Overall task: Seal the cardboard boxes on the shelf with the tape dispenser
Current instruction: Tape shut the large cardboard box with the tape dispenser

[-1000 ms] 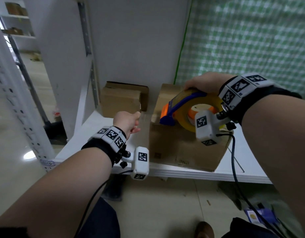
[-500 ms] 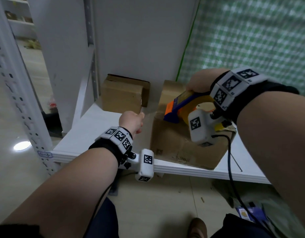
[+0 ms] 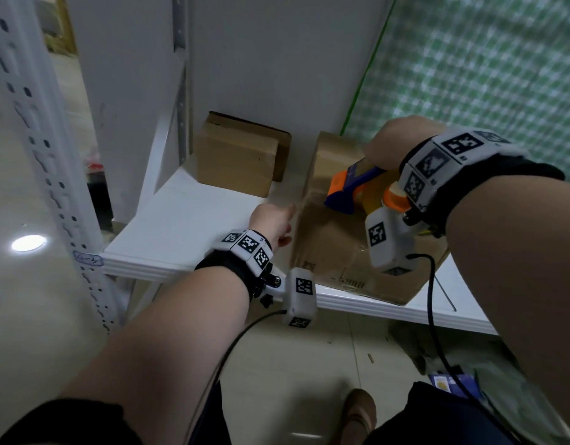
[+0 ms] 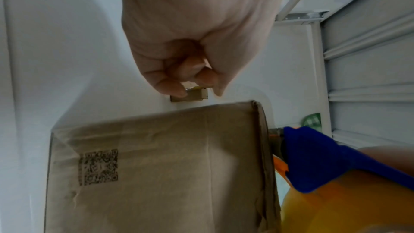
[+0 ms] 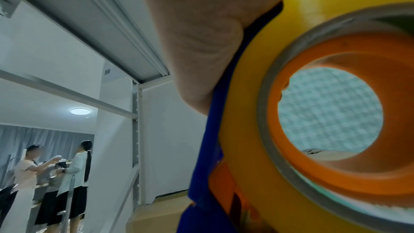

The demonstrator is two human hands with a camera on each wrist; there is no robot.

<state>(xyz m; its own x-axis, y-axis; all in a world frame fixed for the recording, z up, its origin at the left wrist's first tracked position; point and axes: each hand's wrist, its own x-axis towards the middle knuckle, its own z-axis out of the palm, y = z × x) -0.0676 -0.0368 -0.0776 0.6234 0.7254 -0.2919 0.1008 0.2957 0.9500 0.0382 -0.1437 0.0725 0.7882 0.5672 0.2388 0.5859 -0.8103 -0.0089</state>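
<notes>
A large cardboard box [image 3: 328, 252] sits at the front of the white shelf [image 3: 187, 226], its side with a QR code toward my left wrist [image 4: 168, 166]. My right hand [image 3: 392, 146] grips the blue and orange tape dispenser [image 3: 351, 187] from above; its nose rests on the box top by the left edge [image 4: 336, 162]. The yellow tape roll [image 5: 257, 77] fills the right wrist view. My left hand [image 3: 272, 223] hovers beside the box's left edge, thumb and forefinger pinched together [image 4: 179, 50]; a faint clear strip of tape seems to run from them to the dispenser.
A smaller brown box [image 3: 235, 162] stands at the back left of the shelf against the white wall. A perforated upright post [image 3: 36, 155] is at the left, green checked cloth [image 3: 485, 75] at the right. People [image 5: 74, 174] stand far off. Wrist cables hang below the shelf edge.
My right hand has lowered the dispenser onto the large box's top near its left edge. My left hand has stayed pinched beside the box, now closer to its edge.
</notes>
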